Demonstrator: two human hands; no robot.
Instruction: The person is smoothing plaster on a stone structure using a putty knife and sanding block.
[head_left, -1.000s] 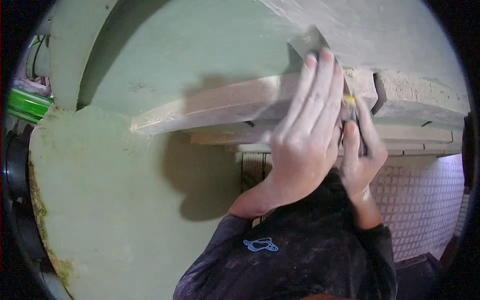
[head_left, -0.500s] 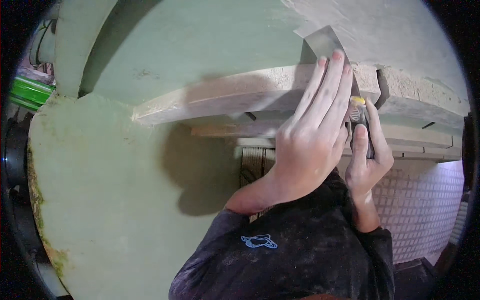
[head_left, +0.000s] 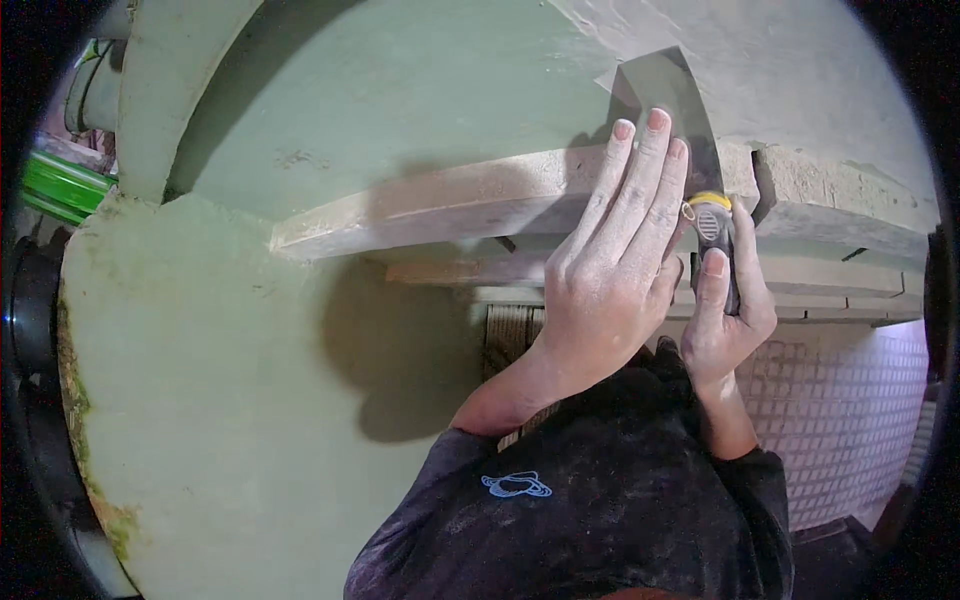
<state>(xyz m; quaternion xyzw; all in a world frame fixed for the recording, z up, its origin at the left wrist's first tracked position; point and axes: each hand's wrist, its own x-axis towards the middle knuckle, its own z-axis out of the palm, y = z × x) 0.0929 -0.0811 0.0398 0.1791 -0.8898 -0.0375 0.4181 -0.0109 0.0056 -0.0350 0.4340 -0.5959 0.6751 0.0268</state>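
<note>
Two dusty hands are resting on one wide scraper (head_left: 702, 165).
The right hand (head_left: 732, 335) is grasping its dark handle (head_left: 712, 232) — the thumb (head_left: 712, 285) is lying below the yellow part (head_left: 711, 199). The left hand (head_left: 605, 300) is lying flat, with its straight fingers (head_left: 643, 160) touching the grey blade (head_left: 660, 82). The scraper is crossing the pale curved strip (head_left: 530, 180) — its far end is sitting near the grey coat (head_left: 800, 80) on the green board (head_left: 420, 90).

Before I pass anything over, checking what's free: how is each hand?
Left hand: open, laid against the broad grey metal blade.
Right hand: closed, holding the blade's black-and-grey handle with yellow collar.
</note>
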